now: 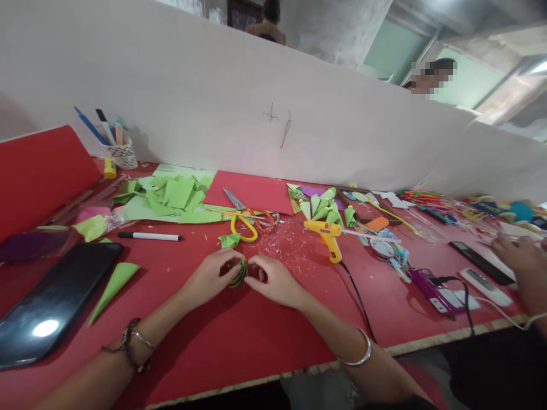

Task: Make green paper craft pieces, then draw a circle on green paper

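Observation:
Between my hands, low over the red table [265, 336], is a small green paper piece with dark curved lines [239, 274], perhaps a rolled cone seen end-on. My left hand [213, 274] pinches it from the left, thumb and fingers closed on its edge. From the right my right hand [273, 279] curls its fingers against the same piece. Just behind them sits a folded green paper piece [229, 240]. Scissors with yellow and orange handles [243, 219] lie beyond that. To the right rests a yellow glue gun [328, 236] with its black cord.
A black phone [55, 307], a green paper cone [113, 287] and a marker [149, 236] lie left. Green paper scraps [175, 196] and finished cones [322, 206] stand behind. A purple power strip [438, 293] and another person's hand [515, 253] are at the right.

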Available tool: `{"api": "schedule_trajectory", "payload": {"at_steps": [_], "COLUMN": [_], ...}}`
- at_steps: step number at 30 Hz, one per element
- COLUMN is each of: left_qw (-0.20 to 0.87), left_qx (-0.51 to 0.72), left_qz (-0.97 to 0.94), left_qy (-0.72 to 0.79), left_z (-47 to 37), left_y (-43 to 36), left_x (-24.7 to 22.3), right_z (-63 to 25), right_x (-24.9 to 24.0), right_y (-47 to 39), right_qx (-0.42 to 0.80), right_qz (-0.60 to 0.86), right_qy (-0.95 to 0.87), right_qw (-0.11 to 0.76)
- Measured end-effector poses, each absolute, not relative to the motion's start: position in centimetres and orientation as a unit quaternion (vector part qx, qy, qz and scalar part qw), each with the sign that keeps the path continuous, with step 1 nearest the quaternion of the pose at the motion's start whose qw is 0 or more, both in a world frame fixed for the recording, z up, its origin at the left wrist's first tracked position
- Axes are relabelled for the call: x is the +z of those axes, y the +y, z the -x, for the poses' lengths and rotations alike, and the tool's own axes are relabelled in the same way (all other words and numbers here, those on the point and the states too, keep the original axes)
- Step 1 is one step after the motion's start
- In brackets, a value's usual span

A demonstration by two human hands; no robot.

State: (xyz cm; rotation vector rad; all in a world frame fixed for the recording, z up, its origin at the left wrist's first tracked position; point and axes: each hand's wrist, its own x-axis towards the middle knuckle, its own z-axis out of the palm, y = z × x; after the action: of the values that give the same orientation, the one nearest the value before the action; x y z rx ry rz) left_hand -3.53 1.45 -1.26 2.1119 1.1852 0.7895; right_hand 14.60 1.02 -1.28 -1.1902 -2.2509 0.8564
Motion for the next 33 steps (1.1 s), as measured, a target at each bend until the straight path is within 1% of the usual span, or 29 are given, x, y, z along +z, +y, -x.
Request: {"api": "schedule_trajectory", "payload": {"at_steps": [3,9,11,16,21,23,26,28,33], "left_qw": [0.3,0.348,0.346,0.28,0.233,0.208,0.15,0.121,0.133], "left_qx": [0.29,0.293,0.29,0.266,0.238,0.257,0.324,0.335,0.259], "left_qz": [-0.799,-0.784,-0.782,-0.809,-0.858,-0.857,-0.813,-0.791,-0.811], "left_qy": [0.433,0.422,0.43,0.443,0.391,0.395,0.461,0.497,0.507], "left_z": [3.6,3.6,3.6,4.1,4.9,5.3,6.1,6.7,7.3], "left_y": [1.5,1.3,1.4,1.8,2.3,2.5,2.9,3.3,4.5], "left_x": [-1.2,-1.4,-1.2,-1.0,-1.2,-1.0,-0.8,-1.0,-2.8], "right_z": [-14.5,-14.4,-14.5,-14.8,-15.3,-15.5,-15.7,-15.7,-15.7], "right_x": [-1.4,-1.6,-1.8,-2.0,-1.8,-1.7,-1.6,-1.5,-1.6], "right_y": [1.0,1.0,1.1,1.3,1.6,1.7,1.8,1.8,1.8], "right_qx": [0.311,0.269,0.266,0.273,0.272,0.271,0.268,0.266,0.262], "right_qz": [0.435,0.45,0.455,0.451,0.446,0.447,0.451,0.453,0.456], "right_qy": [-0.812,-0.814,-0.809,-0.804,-0.803,-0.802,-0.794,-0.788,-0.785], "right_qw": [0.233,0.251,0.259,0.274,0.285,0.29,0.308,0.322,0.327]}}
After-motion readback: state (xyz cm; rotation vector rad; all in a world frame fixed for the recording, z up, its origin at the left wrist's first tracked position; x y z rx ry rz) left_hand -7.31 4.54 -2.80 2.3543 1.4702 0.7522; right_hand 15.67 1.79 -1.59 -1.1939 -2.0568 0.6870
